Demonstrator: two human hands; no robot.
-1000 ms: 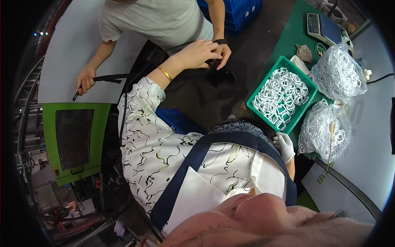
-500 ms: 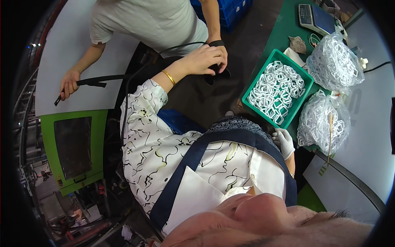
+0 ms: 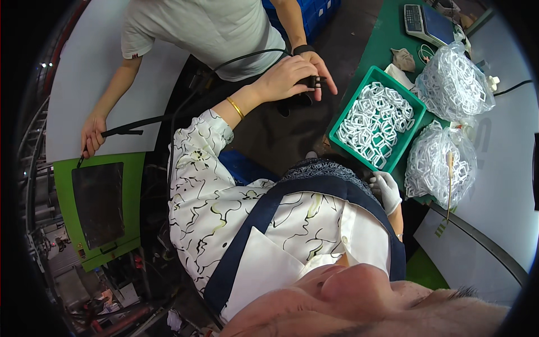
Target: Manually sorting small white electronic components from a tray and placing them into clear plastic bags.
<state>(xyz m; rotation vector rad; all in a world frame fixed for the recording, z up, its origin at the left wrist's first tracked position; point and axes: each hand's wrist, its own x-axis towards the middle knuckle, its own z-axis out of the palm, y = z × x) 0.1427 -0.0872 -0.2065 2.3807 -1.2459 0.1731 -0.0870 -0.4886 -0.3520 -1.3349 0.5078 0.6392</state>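
Black plug-like piece [image 3: 312,82] sits pinched in the left hand [image 3: 287,77] beside the co-worker's hand [image 3: 320,63], so I'd steady its tip gently, but can't tell if the curled right hand [image 3: 386,192] holds anything.

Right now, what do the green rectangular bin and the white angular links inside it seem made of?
Green rectangular bin: probably moulded plastic, satin finish, judging by its even colour and smooth walls.

White angular links: likely hard plastic, smooth finish, given their uniform colour and repeated shape, though coated metal can't be ruled out.
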